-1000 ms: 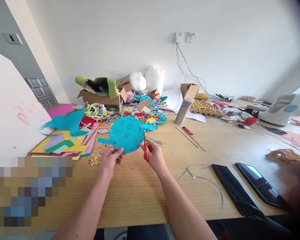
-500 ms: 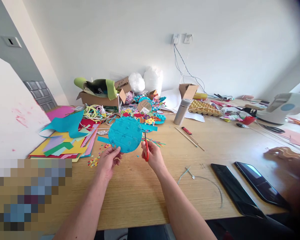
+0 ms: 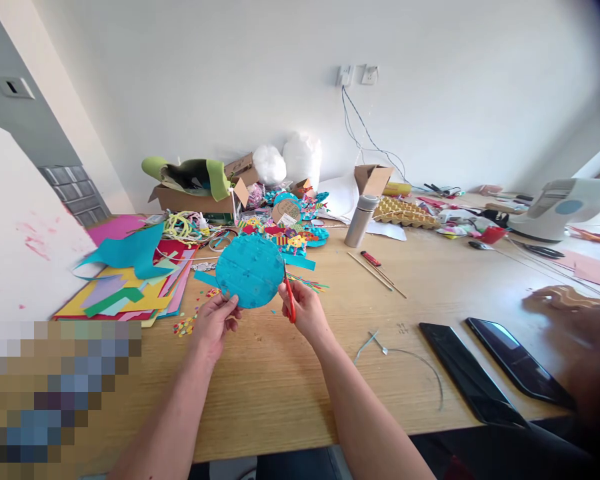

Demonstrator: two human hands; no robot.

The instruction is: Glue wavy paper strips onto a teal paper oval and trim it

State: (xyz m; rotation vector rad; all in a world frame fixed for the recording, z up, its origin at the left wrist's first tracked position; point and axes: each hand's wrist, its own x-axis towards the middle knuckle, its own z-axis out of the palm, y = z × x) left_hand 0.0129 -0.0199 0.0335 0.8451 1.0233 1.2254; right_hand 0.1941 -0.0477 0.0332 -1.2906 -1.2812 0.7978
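Note:
A round blue disc [image 3: 250, 270], its face slightly wrinkled, is held up above the table. My left hand [image 3: 219, 320] pinches its lower left edge, thumb on the near face. In my right hand [image 3: 305, 308] are red-handled scissors [image 3: 290, 300], blades pointing up along the disc's right edge. Whether the blades touch the disc I cannot tell. Behind the disc lie blue strips [image 3: 303, 263] and thin coloured sticks [image 3: 307, 283]. Small coloured paper dots [image 3: 185, 325] are scattered on the table left of my left hand.
Coloured paper sheets [image 3: 125, 293] are stacked at the left. A grey bottle [image 3: 361, 221], wooden sticks [image 3: 370, 270] and a red cutter [image 3: 371, 258] stand or lie beyond my right hand. Two dark phone-like devices [image 3: 467, 370] [image 3: 515, 360] lie at the right.
The scissors have tilted, their tips swinging left to the disc's right edge. The view has shifted slightly; both hands keep their holds.

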